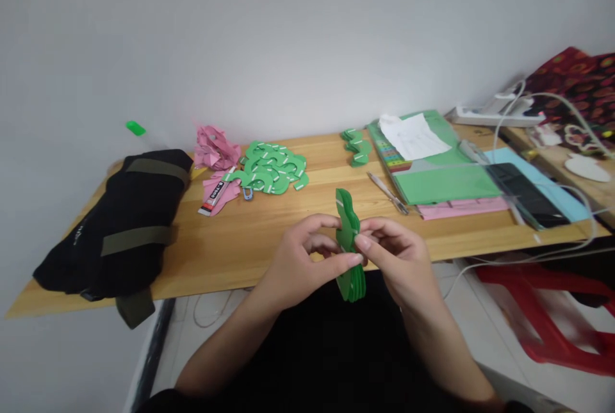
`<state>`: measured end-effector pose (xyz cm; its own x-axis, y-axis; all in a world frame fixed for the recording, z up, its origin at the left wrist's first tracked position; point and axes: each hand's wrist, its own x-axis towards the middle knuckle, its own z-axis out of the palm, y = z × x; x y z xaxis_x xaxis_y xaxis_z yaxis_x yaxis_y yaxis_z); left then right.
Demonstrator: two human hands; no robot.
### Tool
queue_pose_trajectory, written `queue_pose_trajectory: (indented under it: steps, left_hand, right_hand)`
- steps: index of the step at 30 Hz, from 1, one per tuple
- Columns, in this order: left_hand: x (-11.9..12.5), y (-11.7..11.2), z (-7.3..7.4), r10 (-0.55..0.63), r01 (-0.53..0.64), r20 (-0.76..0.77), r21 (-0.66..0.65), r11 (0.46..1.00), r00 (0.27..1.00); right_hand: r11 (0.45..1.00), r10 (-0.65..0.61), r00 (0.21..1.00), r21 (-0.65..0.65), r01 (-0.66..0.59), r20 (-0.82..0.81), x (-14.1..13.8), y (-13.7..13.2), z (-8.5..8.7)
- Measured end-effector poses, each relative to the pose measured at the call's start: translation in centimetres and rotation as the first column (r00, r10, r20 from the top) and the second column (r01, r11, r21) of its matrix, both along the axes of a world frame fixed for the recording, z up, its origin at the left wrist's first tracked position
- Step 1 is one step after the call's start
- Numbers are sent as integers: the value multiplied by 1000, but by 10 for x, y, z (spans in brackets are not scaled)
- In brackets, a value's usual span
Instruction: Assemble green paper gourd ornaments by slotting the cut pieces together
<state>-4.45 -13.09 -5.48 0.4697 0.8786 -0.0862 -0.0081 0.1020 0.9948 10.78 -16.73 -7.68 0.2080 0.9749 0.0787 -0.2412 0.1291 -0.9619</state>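
A stack of green paper cutouts (pixel 346 221) with wavy edges is held upright just past the table's front edge. My left hand (pixel 307 259) pinches it from the left, thumb across its near side. From the other side my right hand (pixel 394 250) grips it between thumb and fingers. Small white strips show on some of the cutouts. On the table lies a loose pile of similar green curved pieces (pixel 276 166), also marked with white strips. A smaller folded green group (pixel 355 146) sits farther right near the wall.
Left, a black bag (pixel 139 221) overhangs the table edge. Crumpled pink paper (pixel 216 147) and a B-7000 tube (pixel 213 198) lie beside the pile. Rightward are a pen (pixel 388 193), green paper pack (pixel 442 184), phone (pixel 526 192), power strip (pixel 500 116) and loose cables. A red stool (pixel 538 317) stands below.
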Motion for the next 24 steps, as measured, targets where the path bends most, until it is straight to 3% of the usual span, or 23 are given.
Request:
queue_pose_trajectory:
  steps: [8,19,24]
  left_hand:
    - [-4,0,-1,-36,40,38,-111,993,999]
    - [2,-1,-2,56,-55,-44,12,998,997]
    - [2,-2,1,43,-43,-22,13,999,999]
  right_hand:
    - [1000,-15,1000,-11,16,16,2,-2,-1]
    - [998,-4,980,59,-8,197,-2,-11,1]
    - [997,13,984,72,-27,180,0,-10,1]
